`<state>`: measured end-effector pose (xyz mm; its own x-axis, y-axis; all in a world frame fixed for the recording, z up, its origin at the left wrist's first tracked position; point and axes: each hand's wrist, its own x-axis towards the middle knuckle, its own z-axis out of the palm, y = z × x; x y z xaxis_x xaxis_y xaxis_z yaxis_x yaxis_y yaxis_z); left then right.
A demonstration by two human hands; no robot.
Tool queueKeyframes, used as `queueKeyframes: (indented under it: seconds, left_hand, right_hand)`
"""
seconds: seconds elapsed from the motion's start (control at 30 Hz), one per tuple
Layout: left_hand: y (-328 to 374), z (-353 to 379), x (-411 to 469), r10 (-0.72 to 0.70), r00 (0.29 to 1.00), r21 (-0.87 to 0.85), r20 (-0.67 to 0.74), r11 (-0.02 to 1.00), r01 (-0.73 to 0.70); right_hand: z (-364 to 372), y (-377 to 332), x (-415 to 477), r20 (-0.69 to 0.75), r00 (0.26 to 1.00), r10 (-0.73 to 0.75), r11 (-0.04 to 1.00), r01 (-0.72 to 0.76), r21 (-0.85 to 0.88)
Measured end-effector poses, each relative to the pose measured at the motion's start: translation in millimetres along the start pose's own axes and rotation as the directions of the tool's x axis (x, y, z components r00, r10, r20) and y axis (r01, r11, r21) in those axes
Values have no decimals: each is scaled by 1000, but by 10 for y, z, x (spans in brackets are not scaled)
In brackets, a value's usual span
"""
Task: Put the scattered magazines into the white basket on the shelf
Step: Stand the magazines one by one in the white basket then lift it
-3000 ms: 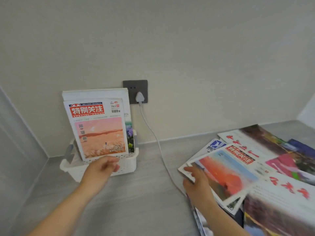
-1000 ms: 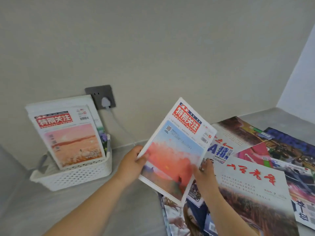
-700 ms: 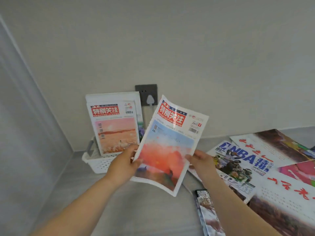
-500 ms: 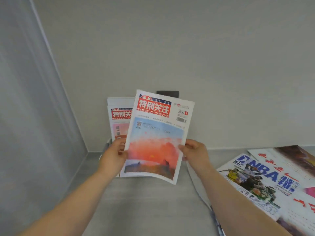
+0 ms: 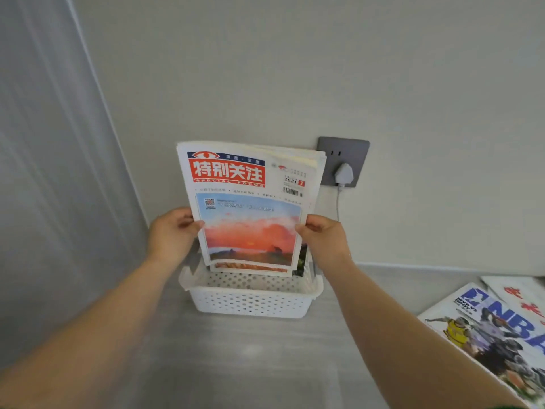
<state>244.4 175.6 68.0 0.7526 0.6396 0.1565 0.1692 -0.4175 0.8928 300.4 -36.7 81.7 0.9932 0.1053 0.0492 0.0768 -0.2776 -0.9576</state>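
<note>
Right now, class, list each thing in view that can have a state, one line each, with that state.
White basket: on the shelf, holding upright magazines.
Sunset magazine: upright, held over the basket.
Left hand: grips its left edge.
Right hand: grips its right edge.
Plug: in the wall socket.
NBA magazine: flat on the shelf, outside the basket.

Two hands, left hand (image 5: 172, 234) and right hand (image 5: 324, 240); one white basket (image 5: 250, 302) at centre; one Special Focus magazine (image 5: 247, 208) in front, at least two rear magazines (image 5: 250, 266) behind, exact count hidden; two at lower right, NBA magazine (image 5: 495, 329) and red-lettered magazine (image 5: 525, 293); one wall socket (image 5: 354, 152); one plug (image 5: 343, 174).
</note>
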Motion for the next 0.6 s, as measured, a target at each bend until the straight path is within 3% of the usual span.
queueKeyframes:
  seconds: [0.13, 0.3, 0.5, 0.6]
  left_hand:
    - [-224, 149, 79, -69, 997, 31, 40, 997, 68]
    - [-342, 287, 104, -38, 997, 102, 64, 994, 32]
    - [-325, 372, 164, -12, 999, 100, -31, 995, 16]
    - [-296, 394, 229, -47, 998, 57, 31, 997, 45]
  right_hand:
    - [113, 226, 95, -4, 996, 91, 995, -91, -47]
    - [159, 427, 146, -14, 985, 173, 983, -174, -57]
    - [202, 444, 215, -58, 988, 145, 989, -146, -1]
    - [212, 456, 248, -100, 982, 160, 987, -161, -4]
